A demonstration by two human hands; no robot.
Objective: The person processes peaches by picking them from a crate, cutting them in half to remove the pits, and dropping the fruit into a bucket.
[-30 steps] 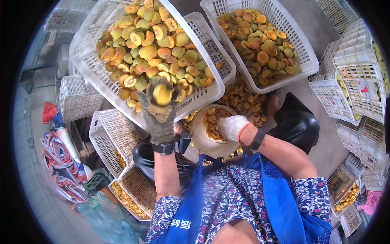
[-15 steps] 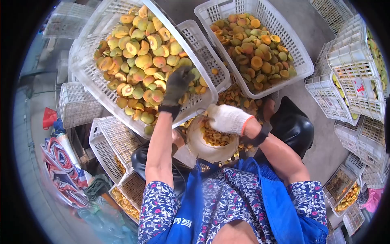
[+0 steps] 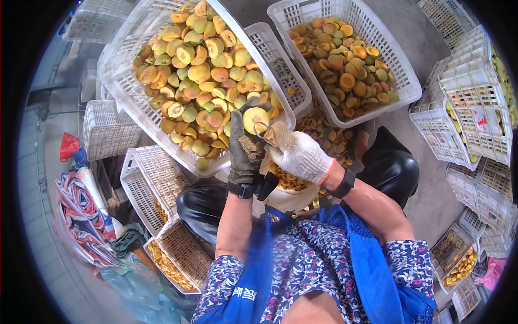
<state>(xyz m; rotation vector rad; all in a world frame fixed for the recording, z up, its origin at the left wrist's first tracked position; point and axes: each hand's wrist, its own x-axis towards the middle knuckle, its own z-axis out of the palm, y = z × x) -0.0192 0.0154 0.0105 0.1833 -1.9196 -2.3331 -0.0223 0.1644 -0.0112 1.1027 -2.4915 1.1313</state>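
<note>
My left hand (image 3: 244, 156), in a dark, soiled glove, is closed around a peach half (image 3: 254, 119) with its cut face turned up. My right hand (image 3: 303, 157), in a white knitted glove, grips a pitting tool with a metal wire loop (image 3: 259, 129). The loop lies against the edge of the fruit; its handle is mostly hidden in the glove. Below both hands, between my knees, stands a white bucket (image 3: 288, 202) with orange cut pieces (image 3: 291, 180) in it. A large white crate (image 3: 120, 93) of peach halves (image 3: 189, 75) tilts just beyond my left hand.
Another white crate (image 3: 406, 89) at the back right holds more halves. A shallower crate (image 3: 302, 108) sits between the two. Stacked crates (image 3: 472, 86) rise on the right. Crates (image 3: 156, 175) with orange pieces and crumpled plastic sheeting (image 3: 86, 216) lie on the left.
My left hand has come back from the fruit pile with a peach half. My right hand has lifted from the bucket, and its wire loop now meets the fruit.
</note>
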